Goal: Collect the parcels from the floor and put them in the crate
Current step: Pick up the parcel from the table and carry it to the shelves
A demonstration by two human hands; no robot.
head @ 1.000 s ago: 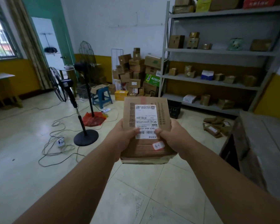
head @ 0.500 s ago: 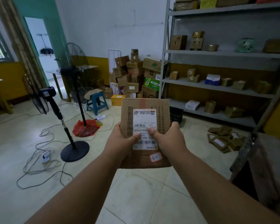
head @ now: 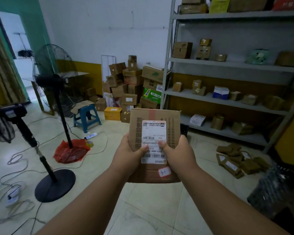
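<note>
Holding a cardboard parcel (head: 154,143) out front at chest height, both the left hand (head: 129,155) and right hand (head: 180,154) wrapped round its sides, thumbs pressed on the shipping label. More parcels (head: 234,160) lie on the floor by the shelf. Looks like the carry step; next I'd find the crate, maybe that blurry black thing (head: 275,189) at right.

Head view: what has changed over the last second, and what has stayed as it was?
The view has swung right: the fans sit further left in frame, and the dark crate at the right edge has slid lower. Both thumbs have crept up onto the white label. Unchanged: the left hand and right hand keep their grip on the parcel, held up in front; the floor parcels by the shelf lie untouched.
</note>
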